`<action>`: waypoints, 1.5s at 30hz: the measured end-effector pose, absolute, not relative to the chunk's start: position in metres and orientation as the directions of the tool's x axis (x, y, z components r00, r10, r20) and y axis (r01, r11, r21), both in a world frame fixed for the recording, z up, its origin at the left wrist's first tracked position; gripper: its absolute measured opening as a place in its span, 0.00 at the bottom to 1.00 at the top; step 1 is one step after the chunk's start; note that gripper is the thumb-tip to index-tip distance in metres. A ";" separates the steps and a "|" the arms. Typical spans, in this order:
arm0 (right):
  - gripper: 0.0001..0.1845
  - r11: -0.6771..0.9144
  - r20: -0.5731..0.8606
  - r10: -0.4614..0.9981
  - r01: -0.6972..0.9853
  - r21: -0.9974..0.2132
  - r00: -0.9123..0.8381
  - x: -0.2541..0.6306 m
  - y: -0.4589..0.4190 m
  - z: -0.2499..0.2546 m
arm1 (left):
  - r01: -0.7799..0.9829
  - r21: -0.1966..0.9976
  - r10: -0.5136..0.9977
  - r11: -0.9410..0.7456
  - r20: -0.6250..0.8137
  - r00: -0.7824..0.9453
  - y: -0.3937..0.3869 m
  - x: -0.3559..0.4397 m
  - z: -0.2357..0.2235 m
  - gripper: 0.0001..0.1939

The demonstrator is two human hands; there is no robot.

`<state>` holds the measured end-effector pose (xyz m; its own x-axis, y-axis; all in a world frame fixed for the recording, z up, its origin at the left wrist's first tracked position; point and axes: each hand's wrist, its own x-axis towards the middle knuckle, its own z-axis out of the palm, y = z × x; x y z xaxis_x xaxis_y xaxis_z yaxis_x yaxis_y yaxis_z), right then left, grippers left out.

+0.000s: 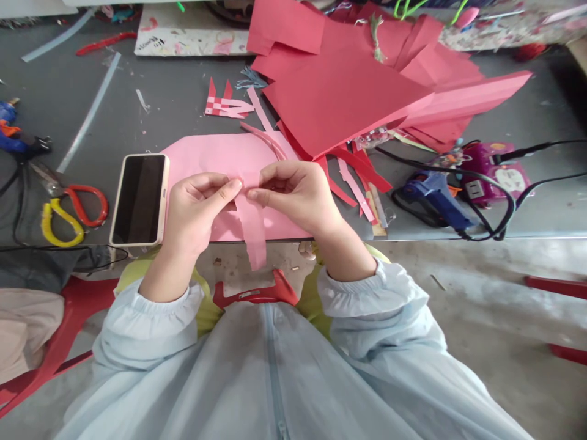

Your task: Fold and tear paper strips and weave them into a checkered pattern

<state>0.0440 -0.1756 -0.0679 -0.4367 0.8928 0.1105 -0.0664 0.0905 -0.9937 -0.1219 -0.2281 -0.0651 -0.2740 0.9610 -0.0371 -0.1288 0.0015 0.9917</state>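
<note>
A thin pink paper strip (253,229) hangs down past the table's front edge, pinched near its upper end by both hands. My left hand (195,205) is closed on it between thumb and fingers. My right hand (298,192) grips it just to the right, with the two thumbs almost meeting. Behind and below the hands lies a large pink paper sheet (206,153). Past them rests a small red-and-pink woven paper piece (224,106) with pointed ends. Part of the strip is hidden by my fingers.
A phone (140,198) and red-and-yellow scissors (73,208) lie to the left. Red paper sheets (339,98) pile up at the back right. A blue glue gun (438,195), a purple device (493,174) and black cables are on the right. The table edge is close.
</note>
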 end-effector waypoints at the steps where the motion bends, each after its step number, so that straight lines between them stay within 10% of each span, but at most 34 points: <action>1: 0.18 0.082 0.104 0.891 -0.071 -0.994 -0.441 0.044 -0.176 -0.068 | -0.119 0.993 0.962 0.017 -0.049 -0.269 -0.228 -0.122 -0.065 0.12; 17: 0.06 0.248 0.249 0.895 -0.052 -0.967 -0.371 0.043 -0.179 -0.068 | -0.147 0.988 0.965 0.038 -0.075 -0.253 -0.229 -0.119 -0.063 0.10; 45: 0.16 0.120 0.149 0.910 -0.099 -0.988 -0.387 0.040 -0.178 -0.070 | -0.209 0.976 0.966 0.064 -0.114 -0.234 -0.229 -0.121 -0.067 0.15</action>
<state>0.0399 -0.1778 -0.0698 -0.3873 0.9098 0.1491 -0.0990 0.1197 -0.9879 -0.1208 -0.2288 -0.0668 -0.2338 0.9656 -0.1138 -0.2087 0.0644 0.9759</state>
